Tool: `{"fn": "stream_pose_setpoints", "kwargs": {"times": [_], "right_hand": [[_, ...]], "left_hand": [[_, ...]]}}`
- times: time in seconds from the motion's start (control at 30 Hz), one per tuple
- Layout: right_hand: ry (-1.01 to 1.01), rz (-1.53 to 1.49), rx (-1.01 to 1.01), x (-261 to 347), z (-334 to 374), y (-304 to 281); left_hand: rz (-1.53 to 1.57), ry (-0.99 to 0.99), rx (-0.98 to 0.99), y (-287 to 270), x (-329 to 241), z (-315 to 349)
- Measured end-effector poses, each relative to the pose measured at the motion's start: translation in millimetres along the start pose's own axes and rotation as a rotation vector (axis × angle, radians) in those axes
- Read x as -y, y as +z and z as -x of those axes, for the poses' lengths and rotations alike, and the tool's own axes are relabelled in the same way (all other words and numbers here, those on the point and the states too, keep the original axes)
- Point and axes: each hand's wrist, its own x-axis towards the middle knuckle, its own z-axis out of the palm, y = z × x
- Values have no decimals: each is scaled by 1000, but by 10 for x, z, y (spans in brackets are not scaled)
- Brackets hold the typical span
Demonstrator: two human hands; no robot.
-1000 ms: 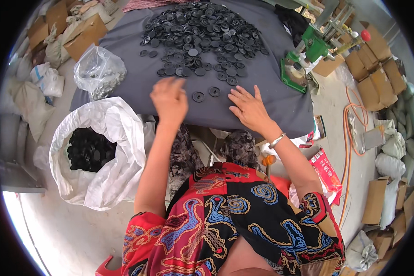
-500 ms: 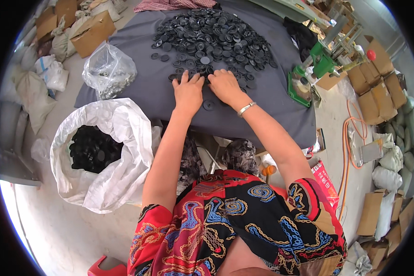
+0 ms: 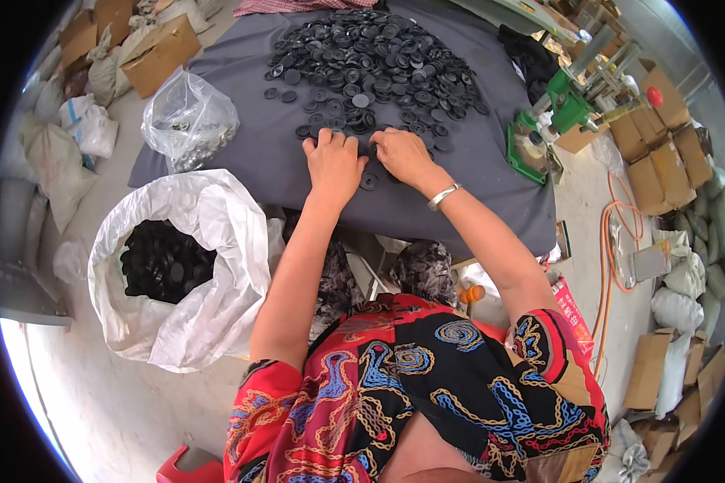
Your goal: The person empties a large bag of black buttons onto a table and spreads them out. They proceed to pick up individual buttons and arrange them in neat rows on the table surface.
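left hand [image 3: 333, 158]: I see it palm down, flat on the grey cloth [image 3: 242, 145], fingers spread a little and resting on the near edge of the pile of black discs [image 3: 374, 64]; clamped on nothing that I can see.
right hand [image 3: 403, 153]: palm down just beside the left one, fingers bent over discs at the pile edge; whether anything is pinched underneath, I can't tell. Silver bangle [image 3: 443, 196] on the wrist.
discs, place: spread over the far middle of the cloth-covered table, loose ones trailing toward me; one single disc [image 3: 369, 181] lies between my two wrists.
discs, axis: round and flat, so no long axis; most lie flat, faces up, and the heap as a whole runs left to right.
white sack [image 3: 209, 266]: on the floor to my left, mouth open and rolled back, part full of the same black discs.
clear bag [image 3: 187, 119]: on the table's left corner, crumpled, small dark bits inside, too small to tell.
green press tool [image 3: 552, 121]: at the right table edge, well apart from both hands.
cardboard boxes [image 3: 660, 153]: stacked at right, contents hidden.
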Motion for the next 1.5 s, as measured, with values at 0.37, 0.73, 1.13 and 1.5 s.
{"fn": "stream_pose_setpoints", "kwargs": {"times": [0.37, 0.73, 1.13, 1.5], "right_hand": [[-20, -72, -39, 72, -52, -119], [-134, 54, 73, 390, -596, 264], [339, -699, 240, 167, -484, 59], [63, -281, 72, 528, -813, 316]], "left_hand": [[-136, -233, -7, -182, 145, 158], [-11, -350, -337, -142, 600, 467], [-5, -366, -395, -90, 593, 477], [-14, -392, -367, -116, 589, 486]]}}
